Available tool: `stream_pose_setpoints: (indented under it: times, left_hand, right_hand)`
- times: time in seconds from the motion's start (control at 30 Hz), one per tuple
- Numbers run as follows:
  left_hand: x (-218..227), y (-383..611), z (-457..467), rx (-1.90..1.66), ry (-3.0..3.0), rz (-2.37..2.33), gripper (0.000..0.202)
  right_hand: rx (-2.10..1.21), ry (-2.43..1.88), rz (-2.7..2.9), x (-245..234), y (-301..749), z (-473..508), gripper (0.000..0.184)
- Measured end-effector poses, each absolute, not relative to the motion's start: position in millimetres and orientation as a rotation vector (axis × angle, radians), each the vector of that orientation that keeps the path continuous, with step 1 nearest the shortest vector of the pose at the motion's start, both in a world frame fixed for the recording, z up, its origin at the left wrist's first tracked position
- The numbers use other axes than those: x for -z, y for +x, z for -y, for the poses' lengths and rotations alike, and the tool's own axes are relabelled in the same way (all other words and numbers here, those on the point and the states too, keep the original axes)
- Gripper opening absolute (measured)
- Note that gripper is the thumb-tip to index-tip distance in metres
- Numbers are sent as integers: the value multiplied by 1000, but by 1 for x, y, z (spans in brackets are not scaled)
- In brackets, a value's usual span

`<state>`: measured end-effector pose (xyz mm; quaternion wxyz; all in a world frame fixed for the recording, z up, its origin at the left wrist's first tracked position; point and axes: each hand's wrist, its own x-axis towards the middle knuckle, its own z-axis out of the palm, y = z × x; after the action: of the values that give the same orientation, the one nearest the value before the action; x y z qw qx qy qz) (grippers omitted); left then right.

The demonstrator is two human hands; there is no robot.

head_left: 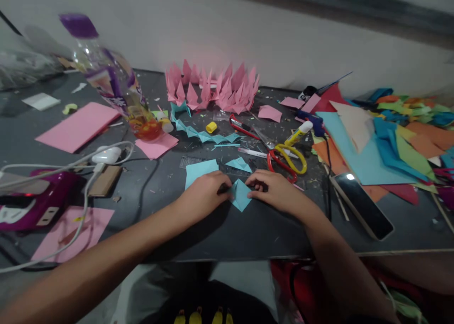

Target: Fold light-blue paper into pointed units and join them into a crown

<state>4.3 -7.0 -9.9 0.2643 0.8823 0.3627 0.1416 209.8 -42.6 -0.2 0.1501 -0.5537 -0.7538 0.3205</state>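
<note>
One purple power strip (58, 189) sits at the far left of the desk (276, 234), about nine o'clock from a small folded blue paper (243, 198) near the front edge. Between ten and eleven o'clock, a drink bottle (117, 85) with a purple cap stands on a pink sheet (156, 146). The person's left hand (207, 191) is at nine, thumb and forefinger pinching the folded blue paper's left edge, with a flat blue sheet (200, 169) just beyond at ten. Farther off, between eleven and twelve, a cluster of pointed pink paper pieces (234, 94) stands near the wall (283, 40). At centre, the folded blue paper lies diamond-shaped between the two sets of fingers, its longer axis appearing to run from twelve to six, neither hand clearly nearer; a second folded blue piece (239, 164) rests at twelve, just apart. The right hand (276, 189) is at three, fingers curled, thumb touching the paper's right edge, though whether they grip it cannot be told. Past that hand, between one and two, lie scissors (271, 145) with one red and one yellow handle, while a phone (363, 208) lies at three, beside loose coloured sheets (354, 165).
</note>
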Motion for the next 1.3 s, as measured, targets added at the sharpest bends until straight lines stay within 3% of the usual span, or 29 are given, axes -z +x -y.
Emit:
stream_pose_setpoints:
  times: [0.13,0.27,0.67,1.0,1.3]
  left_hand:
    - [9,9,5,-322,2333,-1087,10]
    - [7,9,4,-335,2386,-1130,29]
    - [7,3,2,-407,2226,-1009,17]
    - [3,4,-2,-353,2190,-855,9]
    - [-4,3,0,-268,2393,-784,26]
  right_hand:
    - [-849,-1617,2139,3,208,40,17]
    - [-832,-1590,2106,5,207,38,18]
    - [-808,-1538,2092,10,206,39,24]
    - [-815,-1459,2159,7,209,39,3]
    - [-696,-1320,2287,11,212,37,8]
